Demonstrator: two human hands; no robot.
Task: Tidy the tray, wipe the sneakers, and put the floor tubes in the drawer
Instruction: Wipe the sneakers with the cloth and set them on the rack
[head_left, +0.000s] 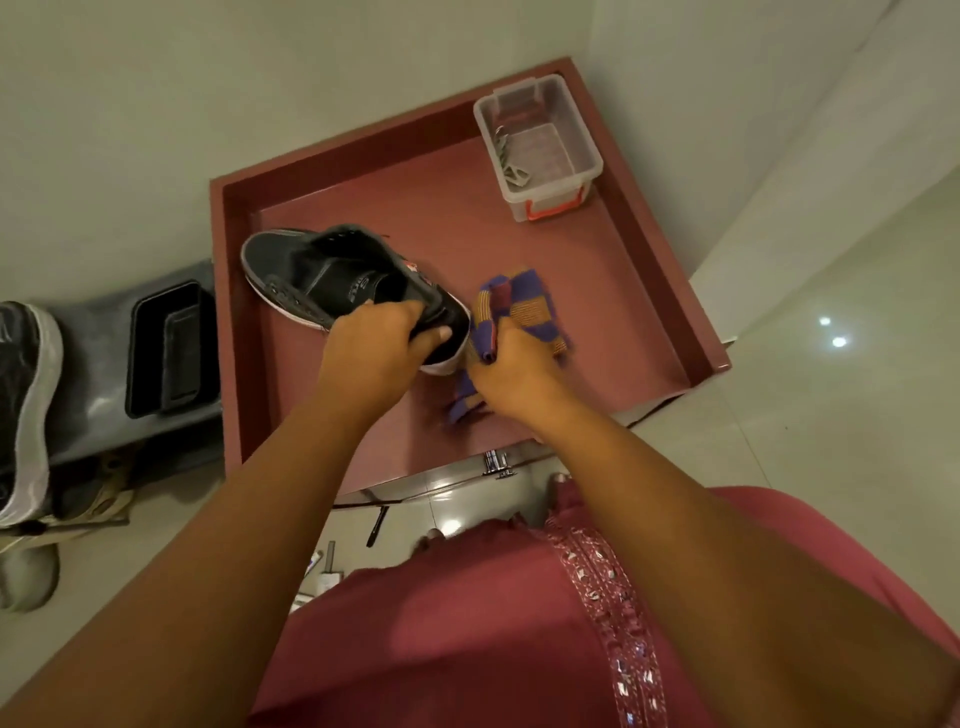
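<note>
Left hand (371, 345) grips dark sneaker (332, 283) by the heel, toe pointing away. Right hand (511, 374) just beside it, clutching checked cloth (519, 306) over red tray (623, 291).

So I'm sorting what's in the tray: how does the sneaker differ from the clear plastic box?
The sneaker is dark grey and opaque with a white sole edge; the clear plastic box is see-through with an orange-red latch. The sneaker is gripped at the heel by the left hand; the box stands untouched in the far corner. Both are over the red tray.
</note>
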